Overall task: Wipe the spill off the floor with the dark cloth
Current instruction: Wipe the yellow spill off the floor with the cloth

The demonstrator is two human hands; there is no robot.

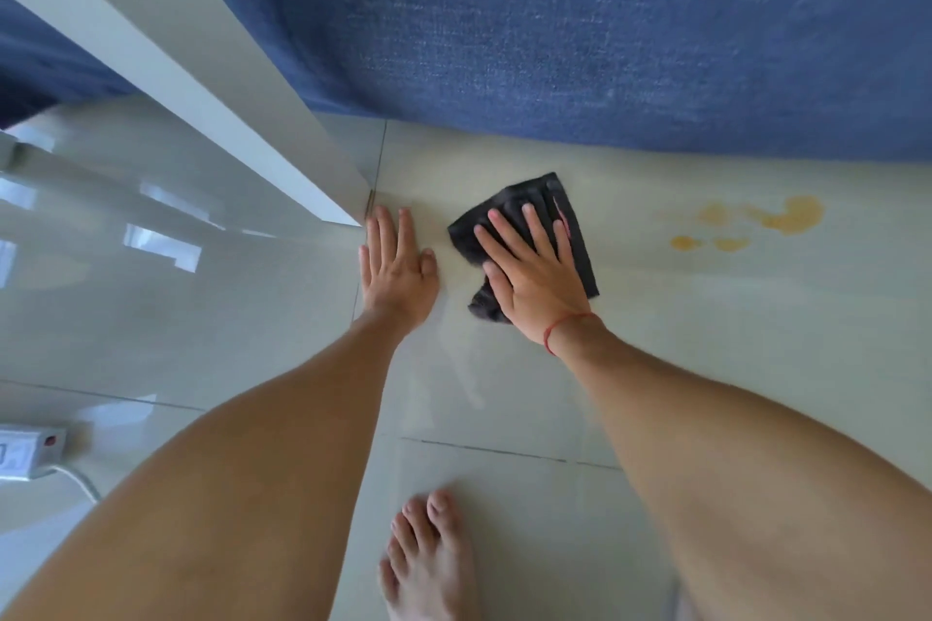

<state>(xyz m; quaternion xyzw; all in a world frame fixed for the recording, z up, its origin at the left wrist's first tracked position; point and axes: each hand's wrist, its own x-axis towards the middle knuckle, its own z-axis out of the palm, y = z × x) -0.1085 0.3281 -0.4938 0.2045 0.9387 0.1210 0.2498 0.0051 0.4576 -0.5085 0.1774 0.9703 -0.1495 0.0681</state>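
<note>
A dark cloth (519,207) lies crumpled on the pale tiled floor (504,383), just below the blue rug. My right hand (534,277) rests flat on top of it, fingers spread, a red string around the wrist. Several orange-yellow spill patches (787,217) sit on the tiles to the right of the cloth, apart from it. My left hand (398,267) is pressed palm-down on the bare floor to the left of the cloth, holding nothing.
A blue rug (580,25) covers the far floor. A white furniture panel (212,81) runs diagonally from the upper left to a corner beside my left hand. A white power strip (30,449) with cable lies at the left edge. A bare foot (428,555) stands below.
</note>
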